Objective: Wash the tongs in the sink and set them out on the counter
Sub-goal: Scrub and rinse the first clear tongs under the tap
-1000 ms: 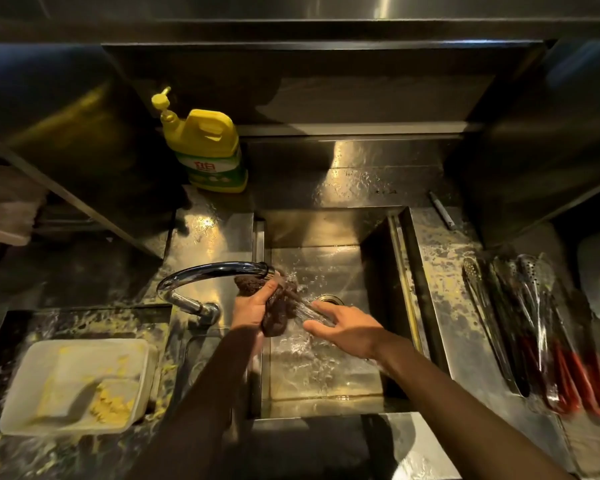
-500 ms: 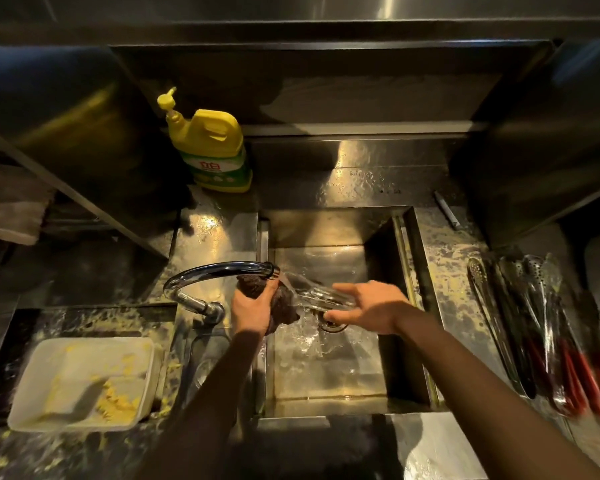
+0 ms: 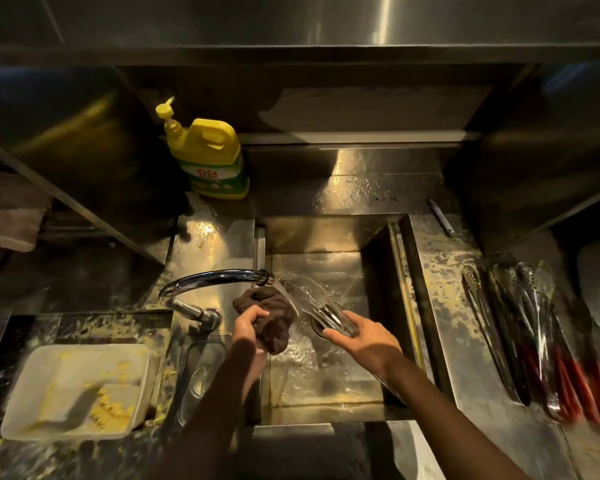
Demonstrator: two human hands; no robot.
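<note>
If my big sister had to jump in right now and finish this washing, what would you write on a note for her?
Left hand grips the brown cloth below the faucet spout.
Right hand holds one pair of tongs in the running water, over the sink.
Done: several red-handled tongs lie on the counter right of the sink.
Left: finish rinsing this pair, lay it beside the others, then probably turn off the water.
</note>
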